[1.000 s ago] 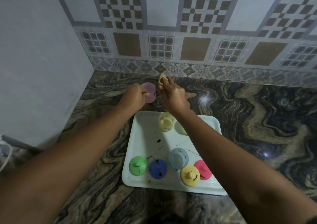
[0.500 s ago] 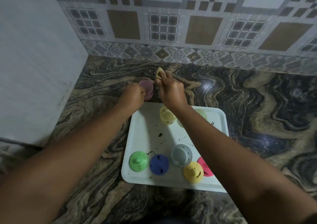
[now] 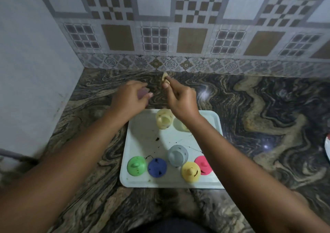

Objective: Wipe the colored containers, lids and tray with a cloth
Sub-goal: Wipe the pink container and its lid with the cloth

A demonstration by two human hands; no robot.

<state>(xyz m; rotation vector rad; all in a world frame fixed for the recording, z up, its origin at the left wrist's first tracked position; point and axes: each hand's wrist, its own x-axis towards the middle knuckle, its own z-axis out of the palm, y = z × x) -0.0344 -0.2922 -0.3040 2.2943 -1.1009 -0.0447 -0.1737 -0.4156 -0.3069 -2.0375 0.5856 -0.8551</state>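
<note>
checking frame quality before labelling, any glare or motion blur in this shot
Head view: dim light; two small glare spots on the polished countertop; left hand and the purple piece it holds are motion-smeared; right hand, pinching the cloth, is sharper.

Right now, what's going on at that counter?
A person is busy with the wiping job, just beyond the tray. The left hand holds a purple piece over the counter. The right hand pinches a small cloth beside it, not touching it. The tray is spotted with dark marks. It holds a green lid, blue lid, yellow lid and pink lid along its near edge, a grey container behind them and a yellow container at the far edge.
</note>
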